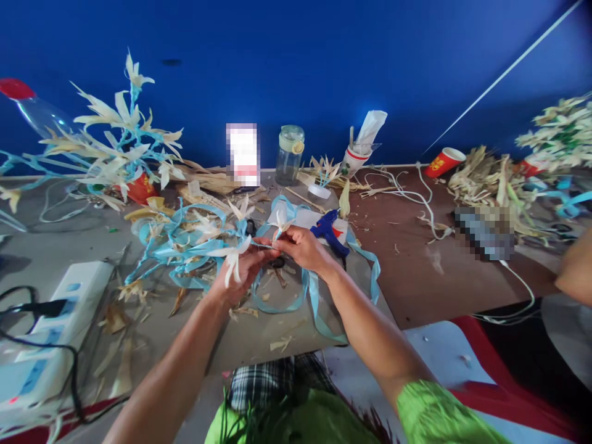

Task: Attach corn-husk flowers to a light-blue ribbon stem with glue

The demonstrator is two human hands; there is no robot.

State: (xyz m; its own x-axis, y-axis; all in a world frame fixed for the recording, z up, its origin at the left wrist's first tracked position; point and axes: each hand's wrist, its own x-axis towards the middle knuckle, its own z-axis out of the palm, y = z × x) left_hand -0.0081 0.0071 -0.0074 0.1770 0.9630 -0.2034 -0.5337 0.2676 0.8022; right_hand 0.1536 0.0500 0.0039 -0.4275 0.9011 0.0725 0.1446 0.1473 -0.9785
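Observation:
My left hand (241,266) pinches a blue-wrapped stem, and white husk petals (232,259) lie across the back of that hand. Close against it, my right hand (303,248) has its thumb and fingers closed round the base of a small white husk flower (280,223). The fingertips of both hands nearly meet and partly hide the stem. Long light-blue ribbon (314,302) loops over the table below the hands. Left of them lies a bunch of blue-wrapped stems (185,251) with husk flowers. A blue glue gun (330,231) rests just right of my right hand.
A white power strip (69,320) with black cables lies front left. A husk-flower arrangement (134,142) stands in a red cup. Behind are a glass jar (290,157) and a tilted paper cup (355,161). A phone (485,234), dried husks (481,179) and another person's arm (576,271) are right.

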